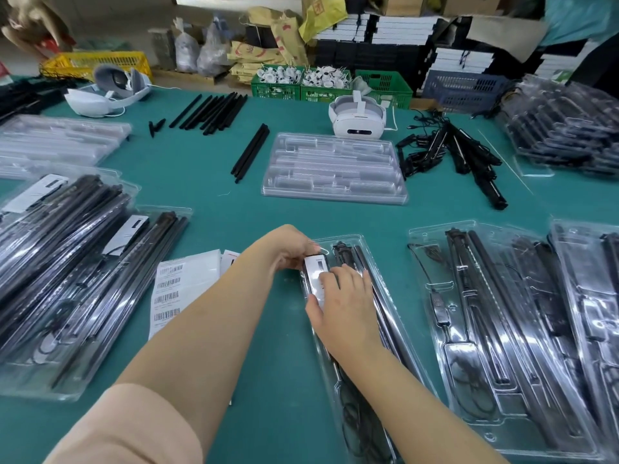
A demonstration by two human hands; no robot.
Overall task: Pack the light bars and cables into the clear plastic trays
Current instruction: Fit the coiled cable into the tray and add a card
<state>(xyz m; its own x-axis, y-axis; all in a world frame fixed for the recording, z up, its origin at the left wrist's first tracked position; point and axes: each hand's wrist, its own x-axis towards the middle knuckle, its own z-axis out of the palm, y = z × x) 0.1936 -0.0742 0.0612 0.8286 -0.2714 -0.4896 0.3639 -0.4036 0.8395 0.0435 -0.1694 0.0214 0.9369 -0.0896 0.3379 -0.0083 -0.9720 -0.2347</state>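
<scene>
Currently my left hand (pixel 291 251) pinches the top of a white printed card (pixel 316 279) and my right hand (pixel 345 303) presses it flat-fingered onto black light bars (pixel 348 256) seated in the clear plastic tray (pixel 395 316). Filled trays (pixel 502 329) flank it, so I judge packing well advanced; one empty clear tray (pixel 335 169), loose black bars (pixel 214 110) and a cable bundle (pixel 445 149) remain.

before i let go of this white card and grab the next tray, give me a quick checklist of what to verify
1. White card lies on the tray under my hands: ok, though its seating is hidden by fingers.
2. Left hand holds the card's far end: ok.
3. Right hand presses flat on the card: ok.
4. Light bars lie in the tray: ok.
5. Cable is coiled inside the near end: cannot tell fully.
6. Empty tray waits ahead: ok.
</scene>
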